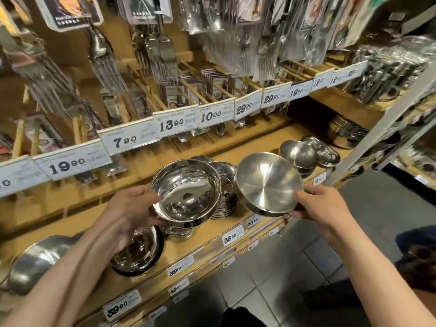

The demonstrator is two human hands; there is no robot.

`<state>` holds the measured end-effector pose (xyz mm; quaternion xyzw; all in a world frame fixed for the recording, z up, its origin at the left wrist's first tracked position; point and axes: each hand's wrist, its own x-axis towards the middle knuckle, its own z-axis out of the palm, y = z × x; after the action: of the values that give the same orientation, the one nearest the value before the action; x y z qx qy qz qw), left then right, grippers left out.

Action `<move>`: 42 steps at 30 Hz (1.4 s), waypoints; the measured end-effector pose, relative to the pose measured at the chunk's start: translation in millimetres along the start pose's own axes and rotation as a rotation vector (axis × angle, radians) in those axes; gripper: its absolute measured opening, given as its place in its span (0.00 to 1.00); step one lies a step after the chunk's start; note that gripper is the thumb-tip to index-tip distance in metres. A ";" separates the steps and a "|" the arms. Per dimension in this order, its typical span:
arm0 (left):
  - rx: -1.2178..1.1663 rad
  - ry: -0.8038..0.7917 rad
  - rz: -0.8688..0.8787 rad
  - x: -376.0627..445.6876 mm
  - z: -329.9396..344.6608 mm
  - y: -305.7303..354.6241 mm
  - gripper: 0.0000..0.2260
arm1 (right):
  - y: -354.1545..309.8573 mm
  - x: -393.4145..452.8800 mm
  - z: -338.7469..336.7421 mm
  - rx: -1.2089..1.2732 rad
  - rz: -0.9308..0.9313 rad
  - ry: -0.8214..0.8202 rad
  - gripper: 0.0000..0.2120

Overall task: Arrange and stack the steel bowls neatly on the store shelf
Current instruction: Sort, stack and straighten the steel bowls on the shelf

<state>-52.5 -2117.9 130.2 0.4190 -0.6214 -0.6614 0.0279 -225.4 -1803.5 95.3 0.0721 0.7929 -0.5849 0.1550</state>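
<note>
My left hand [132,208] grips the rim of a shiny, deep steel bowl [186,192], held just above a stack of like bowls [181,230] on the wooden shelf [207,234]. In my right hand [316,204] is a brushed steel bowl [269,182], gripped by its edge and tilted so its inside faces me. Between the two held bowls stands a stack of small steel bowls [226,199]. Lower left on the shelf sit another shiny bowl stack [139,253] and a large bowl [35,263].
Further right on the shelf are small brushed bowls [299,154], oval steel dishes [325,154] and a pot stack [346,133]. Above, a rack of packed cutlery [165,55] hangs over price tags [172,123]. A grey metal post [377,128] slants at right. Tiled floor [283,267] lies below.
</note>
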 end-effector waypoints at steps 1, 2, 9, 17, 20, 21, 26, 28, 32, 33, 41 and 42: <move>-0.010 0.011 -0.002 0.4 3.9 0.7 0.02 | 1.7 5.1 -2.3 0.007 0.003 -0.002 0.07; -0.021 0.014 -0.001 0.8 7.3 1.6 0.01 | 3.0 11.4 -4.8 0.008 0.006 -0.002 0.07; -0.108 0.112 -0.002 7.3 48.7 14.3 0.03 | 1.8 84.6 -25.1 0.009 -0.014 -0.049 0.11; -0.147 0.161 0.015 40.2 172.0 40.4 0.03 | -13.4 216.3 -106.0 -0.092 -0.026 -0.049 0.10; -0.162 0.142 -0.018 46.3 205.1 47.9 0.04 | -21.6 251.4 -125.7 -0.116 -0.041 -0.059 0.07; -0.165 0.155 -0.025 46.2 213.1 49.8 0.03 | -23.4 259.8 -128.3 -0.117 -0.037 -0.079 0.08; -0.142 0.235 -0.035 48.3 234.5 56.9 0.05 | -28.2 288.1 -125.0 -0.182 -0.048 -0.145 0.10; -0.125 0.251 -0.037 51.4 235.3 60.1 0.06 | -28.8 298.5 -121.6 -0.221 -0.047 -0.147 0.06; -0.116 0.250 -0.038 61.3 240.8 60.5 0.03 | -28.7 317.3 -119.5 -0.276 -0.012 -0.167 0.04; -0.116 0.254 -0.041 64.0 243.0 59.8 0.04 | -28.0 322.2 -119.6 -0.293 -0.011 -0.177 0.05; -0.173 0.293 0.040 73.7 272.0 39.7 0.04 | -20.5 366.0 -121.9 -0.396 -0.089 -0.274 0.09; -0.182 0.298 0.044 74.6 277.3 35.9 0.04 | -19.1 371.0 -121.9 -0.401 -0.101 -0.284 0.08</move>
<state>-281.5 -1946.1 87.6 0.4943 -0.5571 -0.6447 0.1721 -600.0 -1718.4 22.7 -0.0824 0.8660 -0.4272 0.2467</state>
